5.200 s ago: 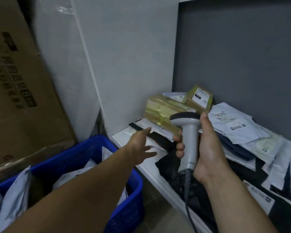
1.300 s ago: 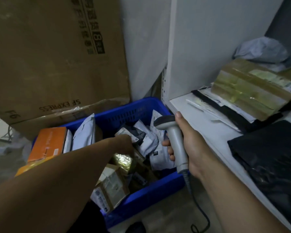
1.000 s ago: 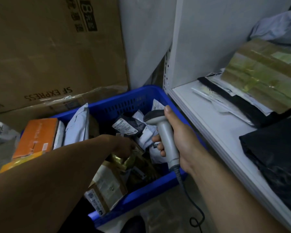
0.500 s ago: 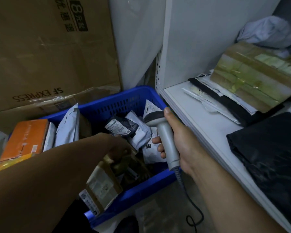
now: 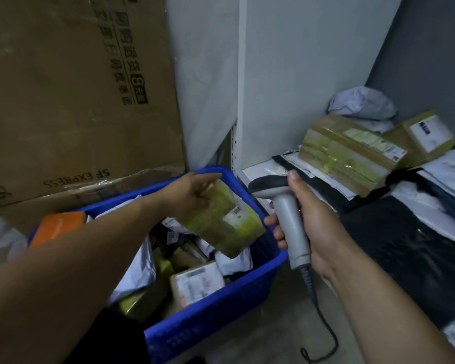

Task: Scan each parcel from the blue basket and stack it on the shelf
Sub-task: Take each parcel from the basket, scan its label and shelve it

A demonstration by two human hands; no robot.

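My left hand (image 5: 189, 197) grips a flat parcel wrapped in yellow-green tape (image 5: 222, 222), held tilted above the blue basket (image 5: 213, 311) with its white label facing up. My right hand (image 5: 310, 232) grips a grey handheld scanner (image 5: 286, 216) just right of the parcel, its dark head pointing left toward the label. Several more parcels, bags and small boxes lie in the basket below. The white shelf (image 5: 255, 170) stands to the right, with a large taped box (image 5: 350, 151), a smaller labelled box (image 5: 428, 137), and black and white mailer bags stacked on it.
A big brown cardboard box (image 5: 76, 101) leans behind the basket at the left. An orange box (image 5: 57, 227) sits at the basket's left end. The scanner's coiled cable (image 5: 323, 337) hangs to the concrete floor. A white upright panel (image 5: 300, 74) walls off the shelf's left side.
My left hand has lifted the yellow-green parcel out of the basket and raised it toward the scanner. My right hand with the scanner has stayed about where it was.
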